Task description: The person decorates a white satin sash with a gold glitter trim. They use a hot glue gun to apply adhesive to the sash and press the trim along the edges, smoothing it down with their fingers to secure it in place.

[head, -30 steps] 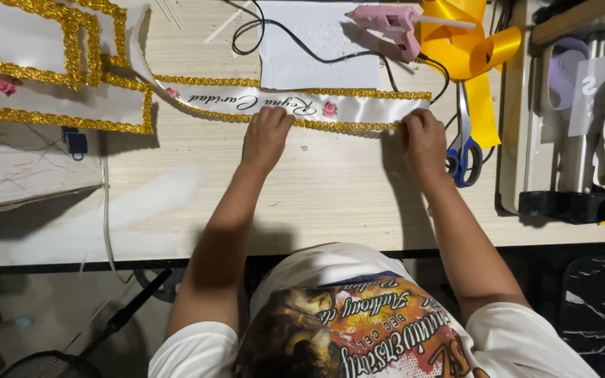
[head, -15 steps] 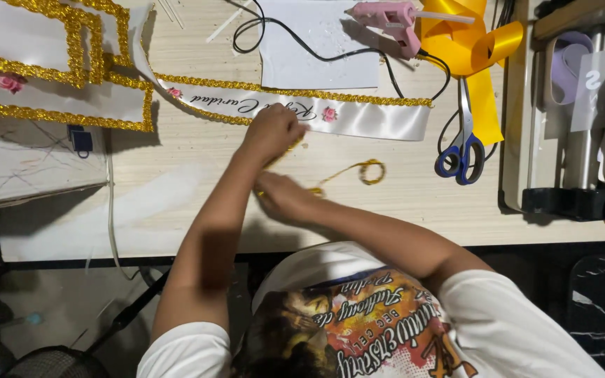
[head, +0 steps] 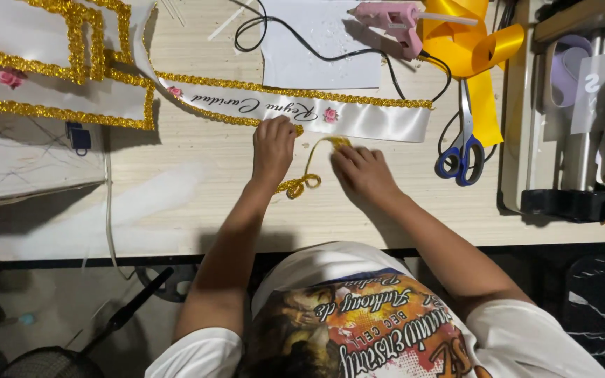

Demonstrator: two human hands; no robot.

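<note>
The left hand point(head: 273, 148) pinched the limp, light gold trim point(head: 307, 175) against the white sash point(head: 358, 115); the right hand point(head: 360, 171) fingers closed on its loose end.

Single head view, straight down, fairly near, over table point(head: 176, 210)

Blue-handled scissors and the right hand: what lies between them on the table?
Head view: nothing lies between the scissors and the right hand, only bare wooden table. The white sash's end lies just above that stretch.
</note>
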